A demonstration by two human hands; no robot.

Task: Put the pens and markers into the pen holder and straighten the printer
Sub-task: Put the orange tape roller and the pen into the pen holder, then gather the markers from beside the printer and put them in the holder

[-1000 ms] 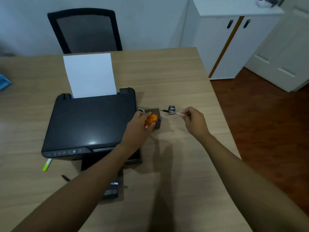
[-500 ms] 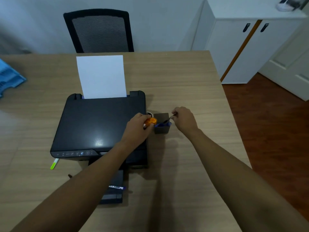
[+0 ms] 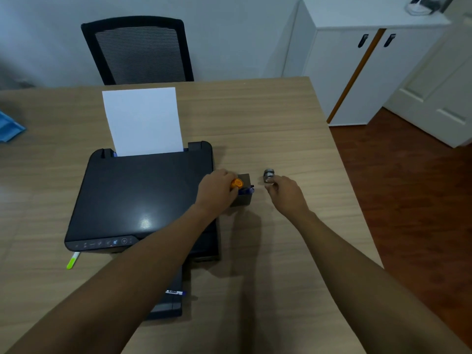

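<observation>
A black printer (image 3: 143, 195) with a white sheet (image 3: 141, 121) standing in its feed sits left of centre on the wooden table (image 3: 281, 123). A small dark grey pen holder (image 3: 244, 199) stands at its right side, with blue pens (image 3: 246, 191) in it. My left hand (image 3: 217, 191) is closed on an orange marker (image 3: 237, 183) at the holder's left rim. My right hand (image 3: 287, 194) is to the right of the holder, its curled fingers at a small silver and black object (image 3: 268, 174) on the table. A green highlighter (image 3: 72, 260) lies by the printer's front left corner. Another pen (image 3: 175, 292) rests on the output tray.
A black mesh chair (image 3: 138, 49) stands behind the table. A blue tray (image 3: 10, 126) lies at the far left edge. White cabinets (image 3: 357, 72) and a wooden floor (image 3: 421, 200) are on the right, past the table's right edge.
My right hand brought a pen to the holder, left it there and moved back right to the small silver object. My left hand stays at the holder with the orange marker.
</observation>
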